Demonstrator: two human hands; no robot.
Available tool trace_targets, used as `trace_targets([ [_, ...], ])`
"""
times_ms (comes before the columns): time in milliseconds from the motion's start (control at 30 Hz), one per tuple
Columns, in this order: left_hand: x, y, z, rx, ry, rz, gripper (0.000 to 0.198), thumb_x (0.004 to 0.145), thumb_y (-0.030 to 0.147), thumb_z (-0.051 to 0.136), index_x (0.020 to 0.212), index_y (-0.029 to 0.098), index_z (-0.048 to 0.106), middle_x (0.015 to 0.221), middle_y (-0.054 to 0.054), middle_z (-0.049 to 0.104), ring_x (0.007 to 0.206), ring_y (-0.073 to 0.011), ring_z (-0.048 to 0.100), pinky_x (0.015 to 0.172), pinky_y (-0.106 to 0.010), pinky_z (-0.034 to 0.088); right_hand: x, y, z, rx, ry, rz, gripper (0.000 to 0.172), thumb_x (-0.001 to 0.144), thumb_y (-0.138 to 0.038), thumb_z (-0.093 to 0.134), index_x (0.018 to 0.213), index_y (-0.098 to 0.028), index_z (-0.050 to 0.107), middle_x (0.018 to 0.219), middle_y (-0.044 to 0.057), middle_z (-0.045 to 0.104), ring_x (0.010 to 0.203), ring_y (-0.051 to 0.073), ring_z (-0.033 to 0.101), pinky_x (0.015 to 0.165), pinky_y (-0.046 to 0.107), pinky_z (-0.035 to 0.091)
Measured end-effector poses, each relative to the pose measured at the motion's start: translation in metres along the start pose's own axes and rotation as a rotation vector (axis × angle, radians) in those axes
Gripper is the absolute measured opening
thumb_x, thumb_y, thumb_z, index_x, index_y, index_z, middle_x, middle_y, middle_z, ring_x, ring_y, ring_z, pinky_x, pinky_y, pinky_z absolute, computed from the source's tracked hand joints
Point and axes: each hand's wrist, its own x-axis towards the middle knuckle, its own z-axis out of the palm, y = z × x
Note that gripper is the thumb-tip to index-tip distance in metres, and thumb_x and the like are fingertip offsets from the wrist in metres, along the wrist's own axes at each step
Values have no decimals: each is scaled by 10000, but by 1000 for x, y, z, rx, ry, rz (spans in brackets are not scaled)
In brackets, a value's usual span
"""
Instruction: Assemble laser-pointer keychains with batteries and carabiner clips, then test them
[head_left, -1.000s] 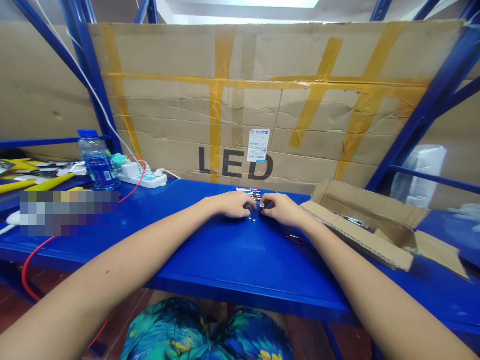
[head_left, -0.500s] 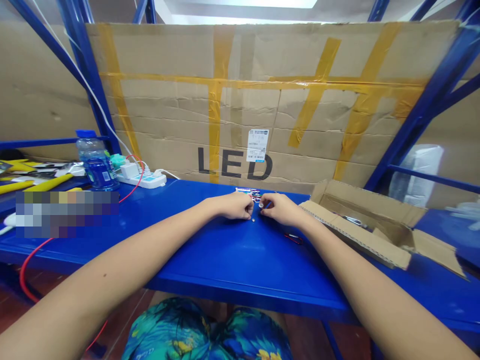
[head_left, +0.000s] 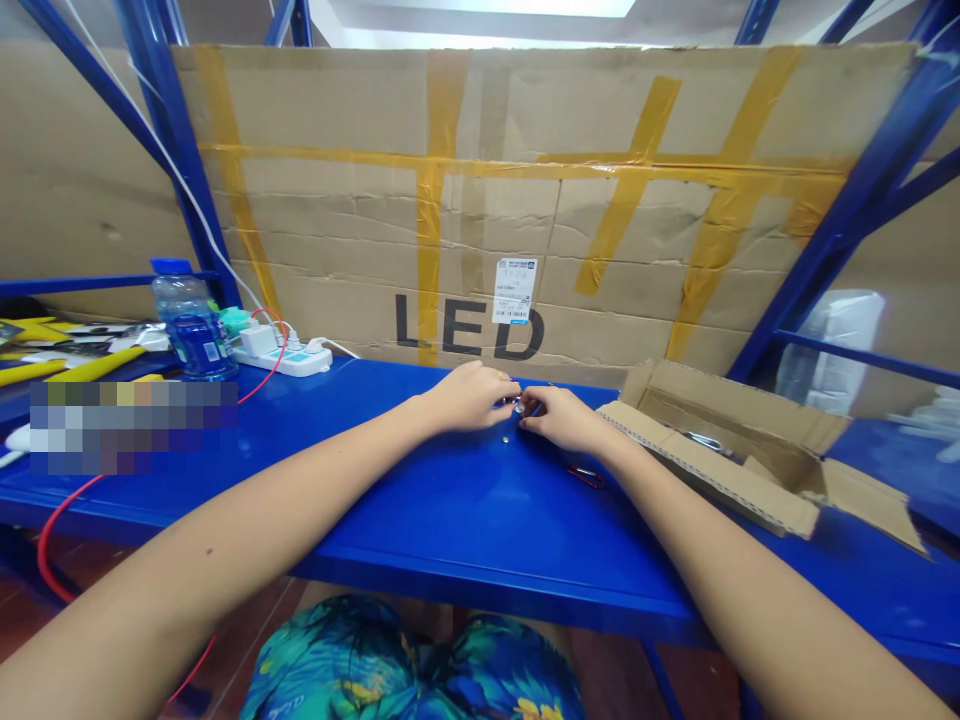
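My left hand point(head_left: 474, 396) is over the far middle of the blue table, its fingers bent together close to my right hand; what they grip is too small to make out. Between finger and thumb my right hand point(head_left: 556, 415) pinches a small whitish round piece point(head_left: 520, 407). Bits of small shiny coloured items show behind the fingertips, mostly hidden by my left hand. A small silvery piece point(head_left: 505, 440) lies on the table just in front of the hands. Nearer my right forearm lies a red and black item with a metal part point(head_left: 585, 477).
An open cardboard box point(head_left: 720, 490) with metal items inside stands on the blue table point(head_left: 450, 520) at the right. At the left are a bottle point(head_left: 193, 325), a white power strip point(head_left: 289, 360), a red cable and yellow-handled tools. A large cardboard panel point(head_left: 337, 220) closes off the back.
My left hand has moved slightly up and toward my right hand, now covering most of the small coloured items. My right hand has barely moved.
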Motion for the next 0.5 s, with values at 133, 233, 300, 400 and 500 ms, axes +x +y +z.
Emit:
trace_targets([
  [133, 1, 1, 7, 124, 29, 58, 246, 942, 257, 469, 980, 160, 692, 836, -91, 707, 742, -200, 650, 668, -305, 415, 0, 1, 0, 23, 10, 9, 104, 742, -91, 622, 815, -164, 629, 835, 40, 700, 760, 172, 623, 696, 259, 441],
  [233, 2, 1, 11, 164, 11, 81, 250, 916, 158, 470, 1045, 156, 684, 837, -88, 713, 725, -197, 660, 643, -299, 422, 1, 1, 1, 104, -15, 40, 84, 744, -88, 610, 776, -164, 598, 750, 20, 674, 656, 149, 609, 633, 253, 452],
  [300, 2, 2, 11, 171, -2, 83, 277, 898, 136, 481, 1095, 160, 674, 856, -87, 719, 719, -201, 665, 629, -297, 426, 0, 0, 1, 190, -35, 86, 93, 746, -79, 603, 760, -166, 576, 703, 8, 653, 577, 132, 588, 571, 246, 458],
  [400, 1, 4, 9, 155, -9, 71, 304, 903, 176, 480, 1143, 172, 667, 860, -93, 722, 716, -214, 672, 619, -300, 436, 0, -3, 1, 313, -51, 171, 113, 747, -63, 602, 744, -168, 560, 662, 3, 635, 521, 121, 573, 510, 238, 473],
  [500, -1, 7, 7, 102, -21, 55, 352, 920, 248, 467, 1221, 190, 640, 832, -96, 721, 706, -220, 673, 627, -305, 449, 0, -5, 2, 435, -68, 232, 118, 752, -50, 604, 754, -163, 573, 632, 7, 628, 550, 131, 604, 518, 234, 506],
])
